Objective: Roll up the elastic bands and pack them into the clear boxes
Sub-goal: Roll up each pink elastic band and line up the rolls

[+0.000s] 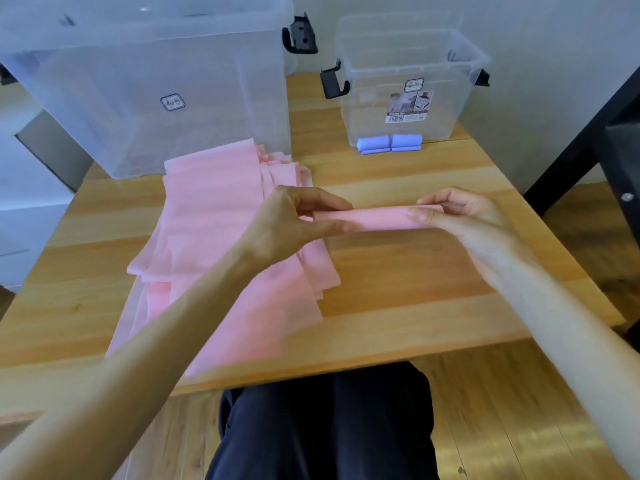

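Two hands pinch pink roll [375, 218] ends; axis left-right.

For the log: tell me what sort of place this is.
Probably a room at home or a small workroom: a wooden table, wood flooring, white walls, and clear storage boxes beside a pile of pink bands.

The surface [398, 299] was a light wooden top with visible plank seams. At its far left stood a large clear box [156, 81] with a black latch, and at its far right a smaller clear box [412, 91] holding pale blue rolls [389, 144] at its bottom. A spread stack of flat pink bands [214, 220] lay on the left half, just in front of the large box, reaching the near edge.
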A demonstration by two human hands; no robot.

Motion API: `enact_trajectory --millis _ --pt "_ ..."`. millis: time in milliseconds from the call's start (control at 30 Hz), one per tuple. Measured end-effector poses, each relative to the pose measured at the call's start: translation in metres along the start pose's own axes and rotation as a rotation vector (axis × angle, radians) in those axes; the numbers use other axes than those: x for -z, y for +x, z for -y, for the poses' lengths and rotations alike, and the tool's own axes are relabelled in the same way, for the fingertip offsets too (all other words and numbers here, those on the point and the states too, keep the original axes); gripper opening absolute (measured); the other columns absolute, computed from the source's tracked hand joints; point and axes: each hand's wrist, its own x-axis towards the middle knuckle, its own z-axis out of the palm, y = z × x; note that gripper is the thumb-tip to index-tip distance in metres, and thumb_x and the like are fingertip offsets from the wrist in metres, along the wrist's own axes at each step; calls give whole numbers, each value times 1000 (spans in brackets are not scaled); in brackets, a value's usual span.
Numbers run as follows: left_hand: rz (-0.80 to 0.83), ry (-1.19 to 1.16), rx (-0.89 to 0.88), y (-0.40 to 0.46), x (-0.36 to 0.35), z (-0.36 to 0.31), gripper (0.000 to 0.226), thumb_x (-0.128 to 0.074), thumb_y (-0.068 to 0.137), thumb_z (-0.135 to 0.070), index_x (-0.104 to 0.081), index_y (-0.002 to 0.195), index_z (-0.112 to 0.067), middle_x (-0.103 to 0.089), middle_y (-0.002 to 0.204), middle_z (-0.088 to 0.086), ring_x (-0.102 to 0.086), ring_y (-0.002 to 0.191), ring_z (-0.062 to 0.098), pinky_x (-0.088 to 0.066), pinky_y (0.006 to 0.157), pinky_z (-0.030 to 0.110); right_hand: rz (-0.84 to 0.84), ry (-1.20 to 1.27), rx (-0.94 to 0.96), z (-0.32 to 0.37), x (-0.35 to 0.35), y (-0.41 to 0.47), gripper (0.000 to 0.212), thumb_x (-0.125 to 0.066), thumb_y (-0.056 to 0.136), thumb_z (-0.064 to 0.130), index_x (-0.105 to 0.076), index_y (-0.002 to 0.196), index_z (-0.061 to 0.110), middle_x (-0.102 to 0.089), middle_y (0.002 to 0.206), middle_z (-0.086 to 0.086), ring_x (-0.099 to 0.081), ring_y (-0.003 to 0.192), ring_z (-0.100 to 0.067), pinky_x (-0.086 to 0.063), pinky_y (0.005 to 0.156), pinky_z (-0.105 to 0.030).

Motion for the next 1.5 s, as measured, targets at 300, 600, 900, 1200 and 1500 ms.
enact_trajectory --millis 300,600,900,1200,1500 --pt "-29 172 -90 105 -15 22 26 -83 78 -27 -79 103 -19 -75 96 -10 -68 82 19 -53 80 17 -87 -174 52 -1 29 93 18 -81 79 19 -71 92 14 -70 82 10 -60 65 13 -38 65 4" --pt "-135 255 -129 142 -32 45 19 -78 83 -31 -76 102 -27 -72 97 -14 -55 69 -15 -39 70 3 -109 -231 74 -11 30 143 23 -80 81 14 -71 100 7 -69 82 9 -60 64 17 -39 65 3" --pt "-151 293 -94 146 -29 47 23 -75 86 -33 -75 108 -26 -70 100 -15 -62 84 -8 -43 75 2 -234 -397 191 -20 25 152 34 -79 69 53 -77 84 23 -73 84 9 -64 84 -9 -50 95 -38" --pt "-163 318 -75 141 -24 48 31 -77 83 -22 -73 114 -24 -71 111 -12 -66 96 1 -45 84 2 -344 -436 223 -21 19 150 37 -77 78 48 -73 101 19 -64 81 18 -60 86 -2 -44 102 -43" --pt "-188 290 -77 136 -26 43 29 -78 82 -17 -74 111 -19 -67 102 -15 -64 88 1 -41 78 -3 -293 -531 234 -28 26 133 42 -84 75 21 -68 114 20 -66 107 5 -57 96 -13 -44 93 -30"
